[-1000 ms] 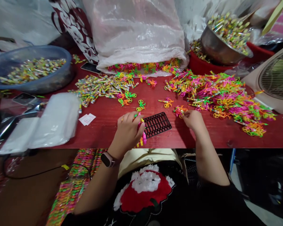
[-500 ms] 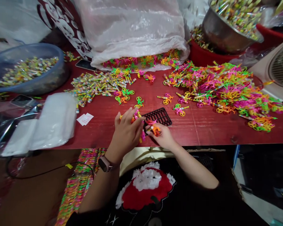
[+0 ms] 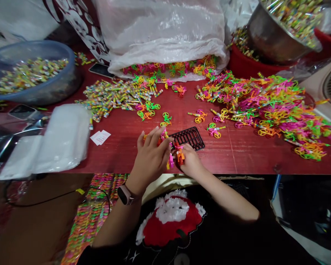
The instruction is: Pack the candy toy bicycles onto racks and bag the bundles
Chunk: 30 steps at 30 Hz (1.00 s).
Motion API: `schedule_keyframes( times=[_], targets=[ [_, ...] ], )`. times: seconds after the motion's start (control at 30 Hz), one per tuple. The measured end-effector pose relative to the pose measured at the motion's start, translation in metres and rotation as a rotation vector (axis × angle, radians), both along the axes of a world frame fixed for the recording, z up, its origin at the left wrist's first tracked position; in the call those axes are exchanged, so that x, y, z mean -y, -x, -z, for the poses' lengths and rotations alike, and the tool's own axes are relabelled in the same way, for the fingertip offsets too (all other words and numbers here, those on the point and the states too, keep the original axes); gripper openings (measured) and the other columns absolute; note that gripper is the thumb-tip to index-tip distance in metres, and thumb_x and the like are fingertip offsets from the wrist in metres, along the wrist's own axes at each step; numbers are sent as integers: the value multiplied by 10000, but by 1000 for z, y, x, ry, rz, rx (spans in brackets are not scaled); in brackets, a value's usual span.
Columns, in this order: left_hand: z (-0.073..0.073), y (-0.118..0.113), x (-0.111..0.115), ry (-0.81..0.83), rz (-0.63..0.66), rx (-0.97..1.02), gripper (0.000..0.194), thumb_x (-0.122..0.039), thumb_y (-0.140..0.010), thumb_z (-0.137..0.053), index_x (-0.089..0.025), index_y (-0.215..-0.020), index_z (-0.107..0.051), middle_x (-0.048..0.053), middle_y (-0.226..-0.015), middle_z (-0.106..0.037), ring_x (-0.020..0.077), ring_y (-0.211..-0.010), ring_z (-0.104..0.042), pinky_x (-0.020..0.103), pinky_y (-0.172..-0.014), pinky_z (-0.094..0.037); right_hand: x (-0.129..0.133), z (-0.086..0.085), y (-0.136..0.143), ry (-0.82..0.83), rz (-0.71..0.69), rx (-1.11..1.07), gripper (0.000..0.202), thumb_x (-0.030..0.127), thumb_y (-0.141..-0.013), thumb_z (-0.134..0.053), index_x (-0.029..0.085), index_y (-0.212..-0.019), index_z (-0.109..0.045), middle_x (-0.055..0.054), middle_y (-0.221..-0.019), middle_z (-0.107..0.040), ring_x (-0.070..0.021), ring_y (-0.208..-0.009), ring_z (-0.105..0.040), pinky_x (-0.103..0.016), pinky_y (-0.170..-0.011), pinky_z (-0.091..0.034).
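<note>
My left hand (image 3: 150, 158), with a watch on the wrist, is spread over the left end of a black slotted plastic rack (image 3: 191, 137). Its fingers are apart and rest over small pink and yellow plastic pieces (image 3: 171, 162), partly hidden below. Beside it, my right hand (image 3: 192, 160) is closed on small orange plastic pieces (image 3: 180, 156), whose exact shape is hidden by the fingers. Past the fingertips lies a green and yellow toy bicycle (image 3: 166, 119). Another toy bicycle (image 3: 215, 129), pink and yellow, lies to the right of the rack.
A heap of toy bicycles (image 3: 281, 106) covers the right of the red table. Small printed tubes (image 3: 113, 97) are piled at the back left, near a blue basin (image 3: 71, 73). Plastic bags (image 3: 63, 140) and paper slips (image 3: 100, 137) lie left; a fan (image 3: 314, 86) stands right.
My right hand has turned a little, with the orange pieces still in its fingers. My left hand stays nearly in place. The whole view has shifted slightly.
</note>
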<state>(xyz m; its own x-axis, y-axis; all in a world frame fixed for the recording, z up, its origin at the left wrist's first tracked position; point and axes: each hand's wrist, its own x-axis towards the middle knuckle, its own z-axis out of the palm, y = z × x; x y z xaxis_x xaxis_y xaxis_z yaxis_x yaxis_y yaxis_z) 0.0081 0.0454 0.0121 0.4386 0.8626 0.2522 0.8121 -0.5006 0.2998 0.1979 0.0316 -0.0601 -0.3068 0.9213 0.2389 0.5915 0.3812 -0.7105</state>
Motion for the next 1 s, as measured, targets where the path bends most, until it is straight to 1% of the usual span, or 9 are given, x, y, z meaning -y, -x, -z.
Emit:
schedule_keyframes(
  times=[0.27, 0.4, 0.47, 0.57, 0.63, 0.73, 0.8, 0.87, 1.0],
  targets=[
    [-1, -2, 0, 0, -15, 5, 314, -308, -1088, -417, -280, -1328, -617, 101, -1622, -471, 298, -1516, -419, 614, -1259, -221, -4, -10, 7, 30, -59, 304, 222, -43, -799, -595, 151, -859, -687, -112, -979, -633, -253, -977, -529, -377, -892, -490],
    [2, -1, 0, -23, 3, 10, 316, -337, -1083, -448, -288, -1352, -607, 111, -1647, -433, 308, -1538, -390, 626, -1267, -200, -3, -4, 11, 32, -52, 230, 222, -25, -823, -592, 153, -885, -708, -109, -985, -637, -250, -975, -561, -385, -904, -505],
    [3, 0, 2, -61, 10, 21, 311, -371, -1066, -503, -299, -1349, -611, 116, -1660, -410, 330, -1562, -349, 651, -1267, -179, -6, -4, 4, 51, -108, 119, 223, 1, -850, -598, 163, -921, -735, -102, -995, -659, -239, -965, -602, -376, -894, -522],
    [2, 2, 7, -123, 31, 56, 238, -366, -1029, -590, -305, -1250, -652, 102, -1624, -458, 342, -1575, -322, 682, -1270, -123, -18, -12, -32, 49, -111, -34, 288, 73, -909, -589, 209, -1090, -767, -81, -1069, -719, -223, -985, -659, -378, -919, -543],
    [1, 1, 12, -142, 44, 78, 184, -338, -1005, -632, -303, -1182, -667, 84, -1559, -535, 336, -1551, -360, 680, -1273, -116, -30, -19, -72, -31, 108, -18, 367, 85, -930, -527, 228, -1169, -767, -87, -1119, -746, -242, -1044, -667, -428, -987, -527],
    [2, -2, 19, -143, 6, 131, 171, -316, -985, -665, -291, -1154, -667, 73, -1469, -609, 335, -1495, -423, 663, -1265, -179, -46, -23, -132, -126, 507, 280, 416, 67, -897, -483, 149, -1169, -787, -178, -1210, -726, -319, -1145, -623, -526, -1072, -447],
    [3, -4, 21, -139, -27, 178, 136, -305, -980, -673, -275, -1114, -669, 72, -1420, -638, 332, -1462, -454, 648, -1254, -229, -48, -20, -158, -121, 526, 448, 438, 85, -904, -479, 133, -1221, -776, -200, -1303, -690, -348, -1196, -584, -552, -1083, -420],
    [4, -5, 22, -130, -32, 213, 73, -290, -978, -676, -262, -1044, -666, 65, -1372, -663, 323, -1429, -482, 628, -1243, -269, -42, -15, -168, -127, 474, 529, 421, 116, -917, -487, 138, -1220, -779, -190, -1296, -691, -349, -1181, -574, -540, -1069, -429],
    [5, -3, 23, -119, 0, 237, 59, -287, -968, -694, -252, -959, -648, 42, -1323, -687, 304, -1382, -515, 609, -1231, -300, -20, -11, -160, -106, 437, 441, 291, 188, -902, -575, 132, -1076, -801, -165, -1048, -732, -297, -975, -627, -452, -945, -506]
  ],
)
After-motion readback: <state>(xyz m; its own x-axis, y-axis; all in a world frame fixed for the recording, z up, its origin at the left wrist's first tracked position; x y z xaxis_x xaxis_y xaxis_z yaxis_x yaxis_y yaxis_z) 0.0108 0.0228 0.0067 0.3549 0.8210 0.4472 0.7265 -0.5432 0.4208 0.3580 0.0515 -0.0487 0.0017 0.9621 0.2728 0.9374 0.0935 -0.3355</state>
